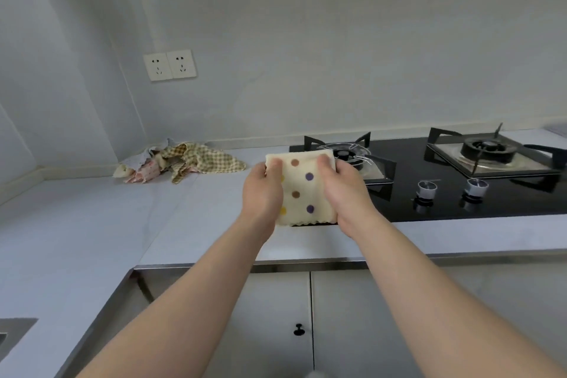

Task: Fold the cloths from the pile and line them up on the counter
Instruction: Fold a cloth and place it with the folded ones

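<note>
**Item 1.** Cream terry cloth with brown, purple and yellow dots (302, 190), centre of frame. Folded to a small rectangle, thick fold at the top, scalloped hem at the bottom. Held upright, facing the camera. The hem hangs over the near left corner of the black glass gas hob (460, 205); whether it touches cannot be told.

**Item 2.** Left grip (264, 190). Grasping the cloth's left side, fingertips curled over the top corner.

**Item 3.** Right grip (343, 190). Grasping the right side in the same way.

**Item 4.** Loose pile of crumpled cloths (181, 163), a yellow-checked one uppermost, left of centre. It lies on the pale grey table (138, 224) against the wall, well apart from the held cloth.

**Item 5.** Left burner with black pan supports (349, 155), just behind the held cloth.

**Hazards, as judged:**
- Set straight down, the cloth would likely land partly on the hob, not the table. It needs carrying toward the left of the frame first.
- The hem could snag on a pan support.
- Letting go with one grip early could let the soft layers fall open and undo the fold.
- A careless set-down would start the row crooked.
</note>
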`<action>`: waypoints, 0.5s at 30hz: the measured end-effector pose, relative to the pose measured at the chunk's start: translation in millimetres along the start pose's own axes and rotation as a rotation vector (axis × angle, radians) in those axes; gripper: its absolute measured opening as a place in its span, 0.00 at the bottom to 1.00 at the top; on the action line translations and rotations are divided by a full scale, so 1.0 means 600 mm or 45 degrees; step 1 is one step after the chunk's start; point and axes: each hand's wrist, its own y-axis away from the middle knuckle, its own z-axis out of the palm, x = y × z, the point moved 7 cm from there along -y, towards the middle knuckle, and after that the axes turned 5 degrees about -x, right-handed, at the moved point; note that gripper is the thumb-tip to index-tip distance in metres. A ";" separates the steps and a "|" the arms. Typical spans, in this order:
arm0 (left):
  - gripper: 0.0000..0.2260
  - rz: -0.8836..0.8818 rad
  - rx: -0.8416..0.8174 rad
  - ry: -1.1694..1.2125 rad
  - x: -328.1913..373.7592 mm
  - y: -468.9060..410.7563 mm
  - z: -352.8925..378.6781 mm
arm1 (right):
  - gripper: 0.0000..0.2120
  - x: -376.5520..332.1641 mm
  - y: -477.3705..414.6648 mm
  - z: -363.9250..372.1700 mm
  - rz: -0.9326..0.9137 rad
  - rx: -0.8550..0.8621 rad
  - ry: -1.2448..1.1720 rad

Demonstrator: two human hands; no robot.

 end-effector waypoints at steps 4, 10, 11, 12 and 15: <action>0.14 0.330 0.077 -0.197 0.030 0.034 0.113 | 0.19 -0.013 0.026 -0.119 -0.246 0.354 0.310; 0.17 0.433 -0.095 -0.284 0.019 0.059 0.331 | 0.18 0.027 0.030 -0.328 -0.214 0.625 0.491; 0.17 0.447 -0.117 -0.276 0.017 0.061 0.370 | 0.18 0.036 0.025 -0.365 -0.202 0.650 0.510; 0.18 0.455 -0.139 -0.272 0.013 0.064 0.409 | 0.18 0.047 0.018 -0.403 -0.187 0.670 0.514; 0.17 0.456 -0.246 -0.304 0.004 0.080 0.533 | 0.15 0.078 0.001 -0.513 -0.103 0.770 0.499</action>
